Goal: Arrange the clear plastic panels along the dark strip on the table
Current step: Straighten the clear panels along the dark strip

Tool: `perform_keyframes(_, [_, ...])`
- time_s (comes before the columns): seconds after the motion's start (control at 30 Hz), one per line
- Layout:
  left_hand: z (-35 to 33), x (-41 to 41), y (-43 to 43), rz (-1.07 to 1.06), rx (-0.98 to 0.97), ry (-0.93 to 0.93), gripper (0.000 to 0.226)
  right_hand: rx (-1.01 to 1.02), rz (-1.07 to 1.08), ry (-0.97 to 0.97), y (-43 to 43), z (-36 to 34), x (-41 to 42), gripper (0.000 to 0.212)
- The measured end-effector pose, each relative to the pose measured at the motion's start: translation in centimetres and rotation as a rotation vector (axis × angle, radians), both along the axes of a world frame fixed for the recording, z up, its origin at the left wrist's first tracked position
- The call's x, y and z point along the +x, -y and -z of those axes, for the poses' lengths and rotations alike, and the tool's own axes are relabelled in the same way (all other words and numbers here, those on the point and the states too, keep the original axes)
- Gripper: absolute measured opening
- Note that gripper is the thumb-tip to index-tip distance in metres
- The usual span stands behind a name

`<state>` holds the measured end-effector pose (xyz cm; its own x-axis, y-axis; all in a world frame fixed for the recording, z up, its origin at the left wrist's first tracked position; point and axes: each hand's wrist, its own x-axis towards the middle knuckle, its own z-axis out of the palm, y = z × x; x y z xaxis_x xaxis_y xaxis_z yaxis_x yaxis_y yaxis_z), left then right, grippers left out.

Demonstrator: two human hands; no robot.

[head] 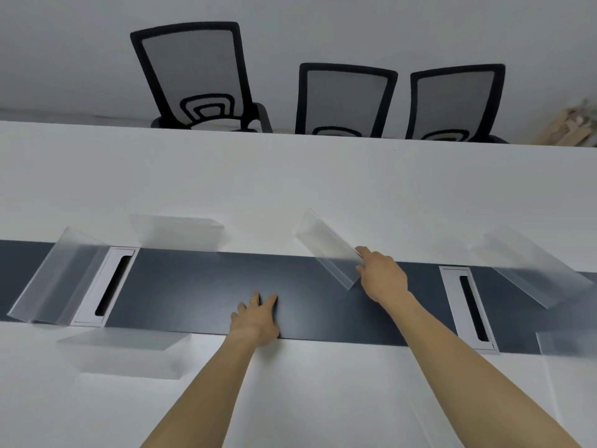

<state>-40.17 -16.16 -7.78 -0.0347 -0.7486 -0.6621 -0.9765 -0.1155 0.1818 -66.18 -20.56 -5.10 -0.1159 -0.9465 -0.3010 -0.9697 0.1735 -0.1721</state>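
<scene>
A dark strip (pixel 200 286) runs left to right across the white table. Several clear plastic panels stand on or beside it. My right hand (pixel 382 276) grips the near end of a tilted panel (pixel 326 245) that crosses the strip's far edge at the middle. My left hand (pixel 258 315) rests flat on the strip with fingers apart, holding nothing. Other panels stand at the far left (pixel 61 276), behind the strip (pixel 177 232), in front of it (pixel 126 354), at the right (pixel 533 270) and at the right edge (pixel 568 342).
Two grey cable grommets with dark slots are set into the strip, one at the left (pixel 106 286) and one at the right (pixel 468 310). Three black mesh chairs (pixel 200 79) stand behind the table's far edge. Wooden pieces (pixel 568 127) lie at the far right.
</scene>
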Motion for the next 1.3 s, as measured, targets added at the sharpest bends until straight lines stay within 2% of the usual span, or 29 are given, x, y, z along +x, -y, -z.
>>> perform_keyframes(0.13, [0.2, -1.5, 1.2, 0.007, -0.015, 0.044, 0.065, -0.031, 0.032, -0.013, 1.4, 0.3, -3.2, 0.059])
perform_keyframes(0.33, [0.8, -4.2, 2.9, 0.024, 0.024, 0.079, 0.070, -0.115, -0.013, 0.022, 4.3, 1.8, -6.6, 0.050])
perform_keyframes(0.47, [1.4, -4.2, 2.5, 0.086, -0.010, 0.146, 0.077, -0.134, -0.039, 0.044, 5.7, 2.3, -7.2, 0.052])
perform_keyframes(1.3, [2.0, -4.0, 2.4, 0.112, -0.040, 0.154, 0.079, -0.136, -0.026, 0.091, 6.2, 3.2, -7.5, 0.064])
